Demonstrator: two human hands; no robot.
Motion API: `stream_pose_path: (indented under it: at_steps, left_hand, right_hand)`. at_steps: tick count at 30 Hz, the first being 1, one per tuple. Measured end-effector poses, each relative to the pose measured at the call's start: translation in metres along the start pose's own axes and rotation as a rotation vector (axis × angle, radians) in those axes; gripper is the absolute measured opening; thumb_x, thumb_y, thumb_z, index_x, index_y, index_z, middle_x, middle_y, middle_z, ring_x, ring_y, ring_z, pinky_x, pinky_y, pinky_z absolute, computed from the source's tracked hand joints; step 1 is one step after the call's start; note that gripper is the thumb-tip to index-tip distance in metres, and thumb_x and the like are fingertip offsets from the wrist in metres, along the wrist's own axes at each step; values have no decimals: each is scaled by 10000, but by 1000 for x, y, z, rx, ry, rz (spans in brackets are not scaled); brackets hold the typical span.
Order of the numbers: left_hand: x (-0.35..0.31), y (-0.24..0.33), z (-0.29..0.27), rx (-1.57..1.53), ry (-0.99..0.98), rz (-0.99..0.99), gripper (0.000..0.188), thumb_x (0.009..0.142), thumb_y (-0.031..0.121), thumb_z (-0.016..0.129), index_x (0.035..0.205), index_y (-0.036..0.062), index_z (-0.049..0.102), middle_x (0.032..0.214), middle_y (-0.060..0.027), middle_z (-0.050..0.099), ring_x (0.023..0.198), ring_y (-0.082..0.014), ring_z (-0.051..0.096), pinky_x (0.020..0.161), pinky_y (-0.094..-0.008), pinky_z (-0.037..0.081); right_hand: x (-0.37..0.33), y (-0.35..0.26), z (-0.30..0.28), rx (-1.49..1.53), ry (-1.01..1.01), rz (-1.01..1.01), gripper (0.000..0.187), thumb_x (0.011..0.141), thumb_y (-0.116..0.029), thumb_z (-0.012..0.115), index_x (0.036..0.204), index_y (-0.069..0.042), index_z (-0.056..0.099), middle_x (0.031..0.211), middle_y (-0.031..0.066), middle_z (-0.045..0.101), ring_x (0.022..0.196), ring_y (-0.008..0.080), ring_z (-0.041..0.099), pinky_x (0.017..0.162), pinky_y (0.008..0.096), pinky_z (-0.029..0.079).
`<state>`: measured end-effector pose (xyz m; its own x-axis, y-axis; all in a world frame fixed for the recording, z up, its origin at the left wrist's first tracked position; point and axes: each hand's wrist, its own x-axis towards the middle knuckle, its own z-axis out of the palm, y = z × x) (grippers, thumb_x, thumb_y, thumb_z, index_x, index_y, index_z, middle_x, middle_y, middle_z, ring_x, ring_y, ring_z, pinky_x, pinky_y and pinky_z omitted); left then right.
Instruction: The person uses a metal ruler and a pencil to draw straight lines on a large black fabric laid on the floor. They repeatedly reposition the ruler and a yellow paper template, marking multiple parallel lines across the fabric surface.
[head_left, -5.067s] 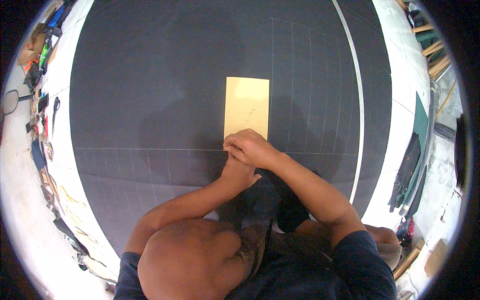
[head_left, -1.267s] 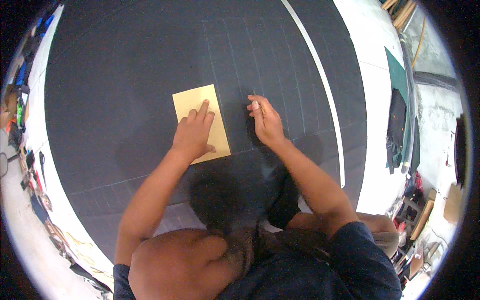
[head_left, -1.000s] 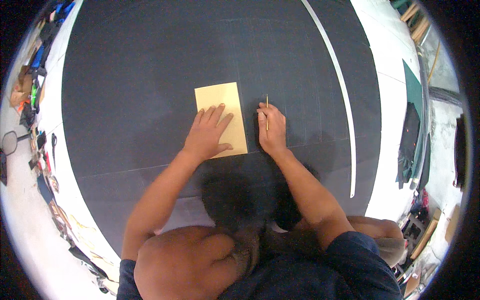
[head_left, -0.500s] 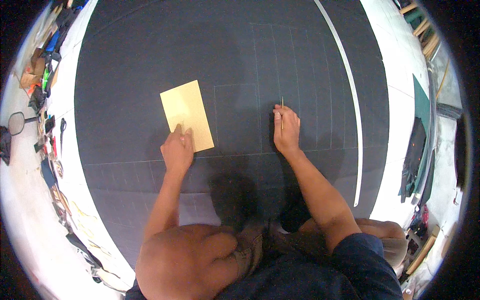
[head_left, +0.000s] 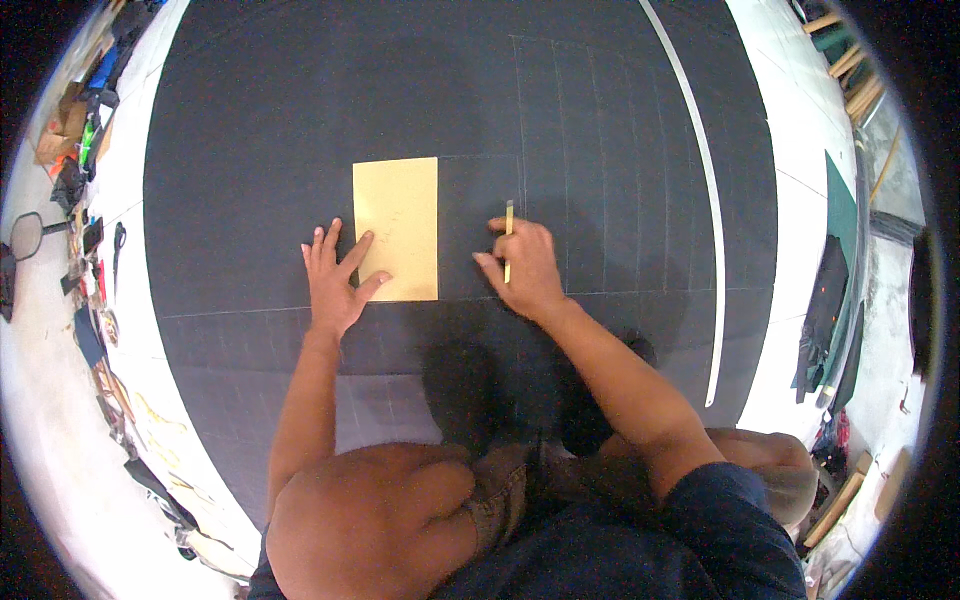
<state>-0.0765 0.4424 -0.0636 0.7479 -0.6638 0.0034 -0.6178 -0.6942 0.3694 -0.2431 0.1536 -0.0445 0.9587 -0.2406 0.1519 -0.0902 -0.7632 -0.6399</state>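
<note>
A yellow card [head_left: 410,190] lies on dark cloth [head_left: 270,120], its marks too faint to read. Splayed, my left grip [head_left: 337,285] overlaps the card's left edge; right of the card, my right grip [head_left: 528,265] holds a half-hidden pencil [head_left: 509,215].

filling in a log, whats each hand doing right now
Left hand: open, thumb and index finger on the yellow sheet.
Right hand: partly closed, holding a yellow pencil-like stick.

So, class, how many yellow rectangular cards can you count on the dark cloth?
1: the yellow card lies on the dark cloth, with the left hand over its lower left edge. Another directly beneath it would be hidden.
</note>
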Motion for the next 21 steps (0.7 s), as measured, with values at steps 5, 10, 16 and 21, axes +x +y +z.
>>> stream_pose_path:
  at_steps: [5,10,16,21]
  left_hand:
    - [1,4,1,-33,-10,-31,719,789,585,823,1419,273,671,1660,-192,357,1557,-451,246,1266,-641,118]
    - [1,2,1,-33,-3,-27,732,771,581,837,1413,269,676,1655,-200,361,1554,-450,256,1268,-636,121]
    - [2,6,-2,-68,10,-25,741,753,587,849,1398,260,688,1654,-196,366,1553,-451,259,1271,-628,115]
    - [0,4,-1,-76,29,-27,761,732,603,858,1388,255,696,1648,-197,377,1552,-454,261,1272,-628,115]
  right_hand:
    - [7,-18,22,-55,-156,-183,279,921,-302,766,889,-87,592,1439,135,604,1403,365,490,1203,554,293]
    - [18,-23,31,-74,-249,-204,345,925,-400,748,912,-100,578,1526,129,543,1503,354,391,1268,560,204]
    - [16,-18,34,-106,-288,-187,358,925,-423,738,923,-108,566,1548,126,523,1516,353,368,1278,566,172]
    - [17,-21,33,-64,-286,-170,337,918,-389,744,915,-108,559,1559,128,515,1518,357,362,1280,569,167]
